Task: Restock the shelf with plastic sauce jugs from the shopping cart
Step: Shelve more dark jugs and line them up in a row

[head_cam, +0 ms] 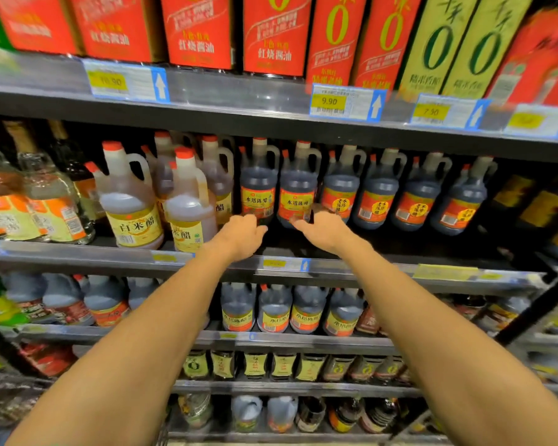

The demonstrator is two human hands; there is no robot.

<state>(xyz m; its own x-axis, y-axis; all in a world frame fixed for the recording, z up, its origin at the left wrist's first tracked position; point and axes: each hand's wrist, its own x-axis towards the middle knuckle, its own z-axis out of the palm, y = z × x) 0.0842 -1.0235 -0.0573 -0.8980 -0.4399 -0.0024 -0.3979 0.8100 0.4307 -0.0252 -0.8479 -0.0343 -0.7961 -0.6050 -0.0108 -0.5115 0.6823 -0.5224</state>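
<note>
Two dark jugs (259, 188) (298, 191) with yellow-and-red labels are seen at the front of the middle shelf (351, 265), side by side, between the pale jugs (187, 201) on the left and a row of red-labelled dark jugs (377, 194) on the right. The left hand (240, 230) is held at the base of the left one, its fingers loosely bent and nothing gripped; whether it touches the jug cannot be told. The right hand (322, 230) is placed at the base of the right one, fingers relaxed, with a small dark shape at its fingertips that cannot be made out through the blur; whether it is held cannot be told. The cart is not shown.

The step in hand is judged to be the settling of these two jugs into their lane. Next, both hands would need to be drawn back clear of the shelf lip, and more jugs fetched from the cart. The gap in front of the pair could then be filled, labels faced outward.
</note>
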